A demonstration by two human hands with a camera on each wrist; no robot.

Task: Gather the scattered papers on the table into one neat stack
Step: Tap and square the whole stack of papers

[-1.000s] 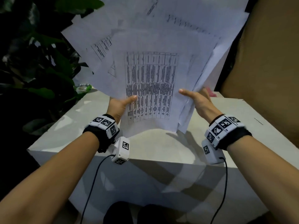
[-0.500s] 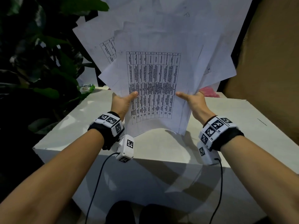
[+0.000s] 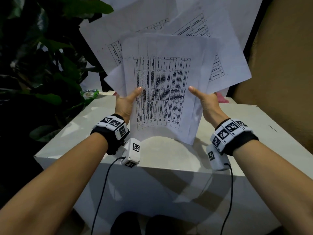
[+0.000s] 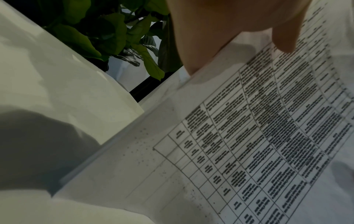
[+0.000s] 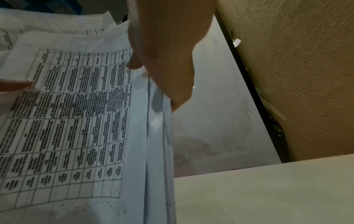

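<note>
Leafy plant at far left. The left hand and right hand grip a fanned sheaf of printed papers upright, bottom edges on the white table. Thumbs show in front; fingers are hidden behind. Upper sheets are cut off. The right wrist view alone shows the tan wall.

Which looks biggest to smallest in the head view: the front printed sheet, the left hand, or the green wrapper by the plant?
1. Front printed sheet, largest by far.
2. Left hand, holding the sheet's left edge.
3. Green wrapper, smallest; it lies farther from the camera, so its true size against the hand is unsure.
</note>
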